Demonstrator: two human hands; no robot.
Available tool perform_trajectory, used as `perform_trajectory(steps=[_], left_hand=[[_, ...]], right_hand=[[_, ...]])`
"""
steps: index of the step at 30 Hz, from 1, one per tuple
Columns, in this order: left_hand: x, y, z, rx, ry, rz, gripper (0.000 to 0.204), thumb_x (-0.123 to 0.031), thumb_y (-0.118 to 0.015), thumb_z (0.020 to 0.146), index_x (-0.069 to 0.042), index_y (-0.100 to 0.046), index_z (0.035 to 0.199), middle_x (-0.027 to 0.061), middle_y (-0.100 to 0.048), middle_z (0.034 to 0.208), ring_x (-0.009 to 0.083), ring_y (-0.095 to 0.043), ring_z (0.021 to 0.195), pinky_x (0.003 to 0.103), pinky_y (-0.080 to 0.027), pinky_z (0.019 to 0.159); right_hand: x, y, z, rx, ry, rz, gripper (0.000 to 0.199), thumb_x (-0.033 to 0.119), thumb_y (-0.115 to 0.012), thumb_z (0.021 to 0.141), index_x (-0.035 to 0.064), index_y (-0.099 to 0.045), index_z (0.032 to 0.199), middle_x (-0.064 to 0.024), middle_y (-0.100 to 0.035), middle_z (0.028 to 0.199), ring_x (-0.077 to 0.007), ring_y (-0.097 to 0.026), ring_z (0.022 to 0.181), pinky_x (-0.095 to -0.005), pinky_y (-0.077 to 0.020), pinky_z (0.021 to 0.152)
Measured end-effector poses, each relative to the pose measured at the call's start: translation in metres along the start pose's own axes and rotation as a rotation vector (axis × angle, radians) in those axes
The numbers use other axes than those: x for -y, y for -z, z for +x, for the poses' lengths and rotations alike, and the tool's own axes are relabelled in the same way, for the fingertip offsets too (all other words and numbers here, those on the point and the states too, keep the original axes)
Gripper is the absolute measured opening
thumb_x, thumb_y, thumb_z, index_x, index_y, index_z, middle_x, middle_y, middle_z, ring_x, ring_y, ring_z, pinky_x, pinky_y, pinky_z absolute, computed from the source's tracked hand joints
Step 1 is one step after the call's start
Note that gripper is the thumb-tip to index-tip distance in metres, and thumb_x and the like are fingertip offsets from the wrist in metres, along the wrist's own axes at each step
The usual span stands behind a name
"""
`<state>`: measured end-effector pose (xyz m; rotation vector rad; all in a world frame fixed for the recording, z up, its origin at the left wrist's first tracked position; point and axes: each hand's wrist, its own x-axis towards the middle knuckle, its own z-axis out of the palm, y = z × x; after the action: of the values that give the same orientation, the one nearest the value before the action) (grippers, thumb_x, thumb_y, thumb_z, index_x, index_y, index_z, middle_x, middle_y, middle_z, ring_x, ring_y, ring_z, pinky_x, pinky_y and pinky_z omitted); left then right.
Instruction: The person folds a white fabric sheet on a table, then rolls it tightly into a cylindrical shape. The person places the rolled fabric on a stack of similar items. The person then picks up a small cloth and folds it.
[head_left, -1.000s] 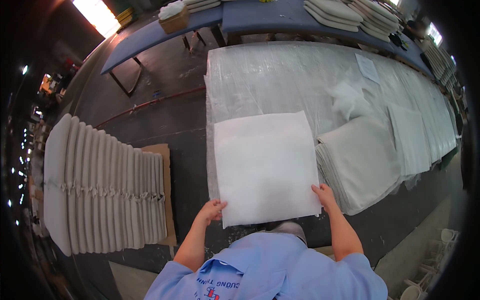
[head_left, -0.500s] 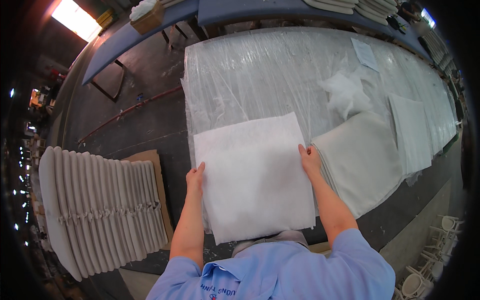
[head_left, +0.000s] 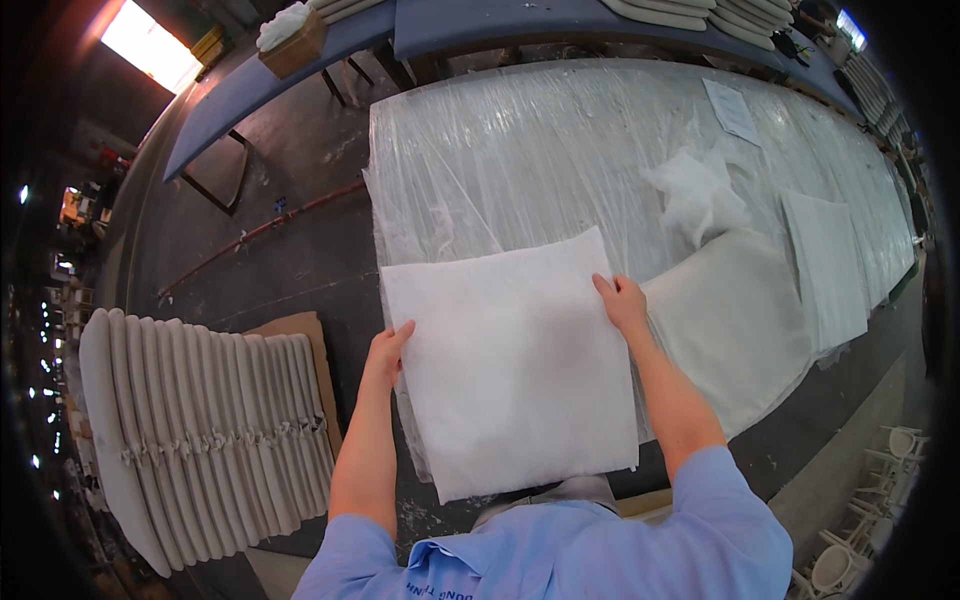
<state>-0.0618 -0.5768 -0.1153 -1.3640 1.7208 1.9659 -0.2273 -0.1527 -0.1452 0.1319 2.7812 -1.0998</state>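
Observation:
A roughly square sheet of white wadding [head_left: 510, 370] spans the space in front of my body. Its left edge is pinched by my left hand [head_left: 386, 352], thumb on top. On the opposite edge, a little higher, my right hand [head_left: 624, 304] grips the sheet the same way; the fingers of both hands are partly hidden beneath it. Just right of my right hand lies a stack of beige fabric pieces [head_left: 735, 325], with a loose clump of white fibre filling [head_left: 700, 190] beyond it. Further right rest more white wadding sheets [head_left: 825, 265].
Clear plastic film [head_left: 500, 140] covers the broad work surface. Grey-beige cushions [head_left: 200, 440] stand in a row at left beside a cardboard sheet [head_left: 325, 390]. A paper sheet [head_left: 732, 112] lies far right; blue-topped tables [head_left: 480, 28] line the back. White chair frames [head_left: 835, 565] stand lower right.
The wadding sheet has shifted slightly, its near edge now closer to me and a bit right. Both hands keep their grip. The whole view has moved slightly.

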Motion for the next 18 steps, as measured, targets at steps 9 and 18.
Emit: perform_trajectory(steps=[9,18], left_hand=[[0.012,-0.022,0.031,-0.496,-0.37,0.48,0.045,-0.039,-0.061,0.103,0.005,-0.067,0.114,0.0243,-0.074,0.109,0.0411,-0.07,0.102,0.048,-0.053,0.088],[0.02,-0.005,0.012,-0.682,-0.426,0.665,0.046,-0.042,-0.049,0.107,0.001,-0.066,0.113,0.0275,-0.072,0.106,0.0501,-0.067,0.101,0.056,-0.051,0.087]], right_hand=[[0.011,-0.031,0.024,-0.127,0.023,-0.07,0.044,0.041,-0.054,0.105,0.0003,-0.057,0.089,-0.0265,-0.069,0.088,-0.05,-0.064,0.086,-0.0569,-0.0463,0.074],[-0.018,-0.02,0.025,-0.21,0.098,-0.163,0.035,0.038,-0.053,0.106,0.0069,-0.055,0.09,-0.0266,-0.066,0.078,-0.0541,-0.062,0.079,-0.0622,-0.0438,0.069]])
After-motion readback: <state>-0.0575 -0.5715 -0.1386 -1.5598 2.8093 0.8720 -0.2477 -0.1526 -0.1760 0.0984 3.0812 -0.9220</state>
